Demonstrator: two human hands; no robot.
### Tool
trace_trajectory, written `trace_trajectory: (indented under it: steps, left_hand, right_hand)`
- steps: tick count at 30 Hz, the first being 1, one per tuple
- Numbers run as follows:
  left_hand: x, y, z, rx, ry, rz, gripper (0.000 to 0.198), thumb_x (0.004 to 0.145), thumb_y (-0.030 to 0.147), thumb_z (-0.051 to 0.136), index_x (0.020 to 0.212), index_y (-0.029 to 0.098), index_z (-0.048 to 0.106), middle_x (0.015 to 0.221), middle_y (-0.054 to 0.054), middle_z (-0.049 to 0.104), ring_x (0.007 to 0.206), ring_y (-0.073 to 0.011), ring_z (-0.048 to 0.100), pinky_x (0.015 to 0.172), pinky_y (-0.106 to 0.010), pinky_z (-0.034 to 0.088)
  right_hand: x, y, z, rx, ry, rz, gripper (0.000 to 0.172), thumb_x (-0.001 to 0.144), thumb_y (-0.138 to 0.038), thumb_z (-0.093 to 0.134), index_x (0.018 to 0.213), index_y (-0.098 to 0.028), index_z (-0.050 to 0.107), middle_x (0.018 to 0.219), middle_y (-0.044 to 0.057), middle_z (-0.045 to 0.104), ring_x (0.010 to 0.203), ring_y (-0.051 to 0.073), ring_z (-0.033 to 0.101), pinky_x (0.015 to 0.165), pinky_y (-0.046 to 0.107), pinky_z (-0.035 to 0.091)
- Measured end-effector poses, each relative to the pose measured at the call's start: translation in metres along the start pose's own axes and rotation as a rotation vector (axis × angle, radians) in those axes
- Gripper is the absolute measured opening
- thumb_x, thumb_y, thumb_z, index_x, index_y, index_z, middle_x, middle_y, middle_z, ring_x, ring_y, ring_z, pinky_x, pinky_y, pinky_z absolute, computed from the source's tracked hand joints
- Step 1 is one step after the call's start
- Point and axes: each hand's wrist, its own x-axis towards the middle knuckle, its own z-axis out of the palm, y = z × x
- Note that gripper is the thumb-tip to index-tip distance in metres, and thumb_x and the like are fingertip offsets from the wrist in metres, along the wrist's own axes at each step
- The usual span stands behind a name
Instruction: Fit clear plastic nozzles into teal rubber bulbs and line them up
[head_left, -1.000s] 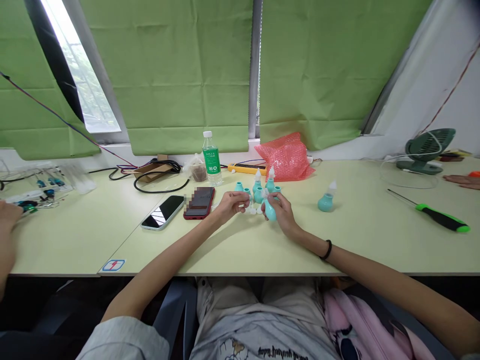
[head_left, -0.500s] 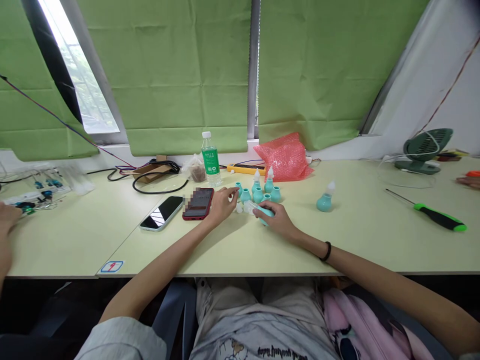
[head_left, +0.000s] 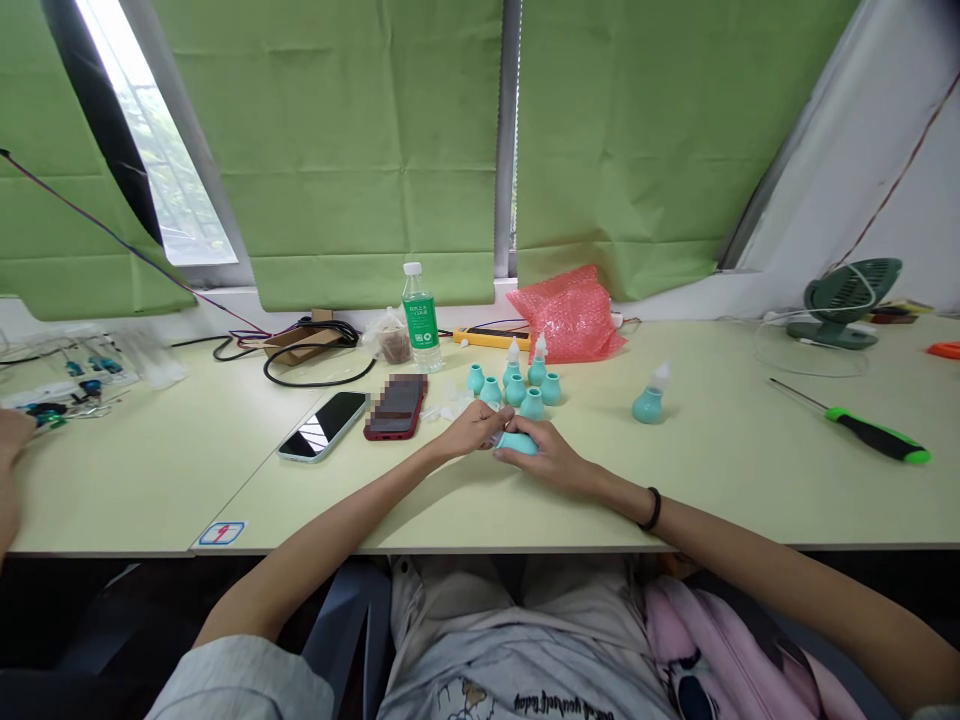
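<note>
A teal squeeze bulb lies on its side in my right hand, with my fingers closed around it. At its left end, my left hand pinches what looks like the clear nozzle, mostly hidden by the fingers. Just beyond my hands stand several teal bulbs without nozzles. Two bulbs with whitish nozzles are at the back of that group. Another bulb with a nozzle stands apart to the right. Loose clear plastic pieces lie behind my left hand.
Two phones lie left of my hands. A water bottle, a yellow tool and a pink bubble-wrap bag are at the back. To the right are a screwdriver and a small fan. Another person's hand is far left.
My left hand has moved right and toward me from the loose clear pieces to the bulb's end. The bulb in my right hand has come slightly left and nearer. The hand at the far right edge has gone.
</note>
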Motion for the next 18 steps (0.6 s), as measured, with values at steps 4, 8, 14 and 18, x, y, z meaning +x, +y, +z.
trace_trajectory:
  steps: [4, 8, 14, 18]
  left_hand:
    - [0.002, 0.000, -0.009, -0.191, -0.025, -0.088, 0.050, 0.075, 0.052, 0.028, 0.041, 0.016, 0.026, 0.034, 0.005, 0.025, 0.032, -0.0041, 0.024, 0.037, -0.021, 0.020]
    - [0.005, -0.008, -0.012, 0.241, 0.286, -0.042, 0.046, 0.076, 0.051, 0.027, 0.050, 0.015, 0.037, 0.043, 0.002, 0.035, 0.041, -0.0083, 0.035, 0.043, -0.021, 0.024]
    - [0.006, -0.026, -0.008, 0.722, 0.283, 0.003, 0.021, 0.077, 0.035, 0.039, 0.088, 0.018, 0.044, 0.071, -0.002, 0.052, 0.059, -0.0136, 0.048, 0.052, -0.023, 0.032]
    - [0.008, -0.033, -0.006, 0.716, 0.299, 0.067, 0.022, 0.074, 0.023, 0.043, 0.096, 0.018, 0.042, 0.085, -0.004, 0.051, 0.062, -0.0122, 0.050, 0.057, -0.024, 0.038]
  right_hand:
    - [-0.001, -0.004, -0.004, -0.134, 0.048, -0.176, 0.019, 0.071, -0.032, 0.052, 0.083, -0.018, 0.049, 0.073, 0.003, 0.056, 0.063, 0.013, 0.051, 0.059, 0.024, 0.038]
    - [0.008, 0.004, -0.024, -0.135, 0.480, -0.037, 0.018, 0.071, -0.032, 0.051, 0.082, -0.018, 0.048, 0.070, 0.001, 0.052, 0.062, 0.012, 0.049, 0.058, 0.024, 0.039]
    - [0.021, 0.044, -0.062, -0.341, 0.851, 0.166, 0.026, 0.070, -0.040, 0.049, 0.083, -0.018, 0.055, 0.084, 0.004, 0.046, 0.079, 0.016, 0.046, 0.068, 0.029, 0.039]
    - [0.021, 0.080, -0.066, -0.449, 0.785, 0.311, 0.031, 0.069, -0.042, 0.048, 0.085, -0.017, 0.057, 0.086, 0.007, 0.047, 0.082, 0.019, 0.046, 0.070, 0.033, 0.039]
